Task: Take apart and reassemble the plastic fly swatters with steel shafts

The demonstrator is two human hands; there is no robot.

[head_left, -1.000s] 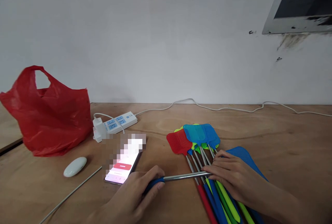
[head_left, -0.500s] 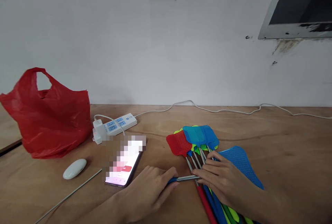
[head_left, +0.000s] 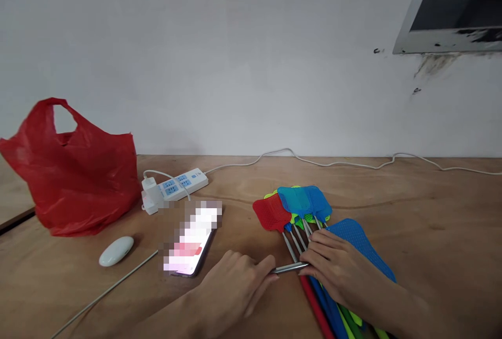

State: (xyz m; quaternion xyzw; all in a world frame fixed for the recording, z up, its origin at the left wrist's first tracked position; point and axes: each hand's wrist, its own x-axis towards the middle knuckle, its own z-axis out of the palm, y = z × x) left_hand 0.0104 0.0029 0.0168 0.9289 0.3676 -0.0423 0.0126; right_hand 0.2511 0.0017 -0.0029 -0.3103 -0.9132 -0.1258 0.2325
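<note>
My left hand [head_left: 229, 292] is curled around the handle end of a fly swatter whose short metal rod [head_left: 289, 268] shows between my hands. My right hand [head_left: 337, 268] pinches the rod's other end, with the swatter's blue mesh head [head_left: 358, 242] under and behind it. Both hands lie low on the wooden table [head_left: 431, 224]. Beneath my right hand is a fanned pile of several fly swatters [head_left: 294, 208] with red, blue and green heads and coloured handles.
A lit phone [head_left: 192, 247] lies left of my left hand. A thin metal rod [head_left: 105, 292], a white oval device [head_left: 116, 251], a power strip [head_left: 174, 184] with its cable, and a red plastic bag [head_left: 74, 171] are on the left. A window frame [head_left: 451, 9] hangs upper right.
My hands have moved closer together, so the visible rod between them has become much shorter. The blue handle has vanished under my left hand.
</note>
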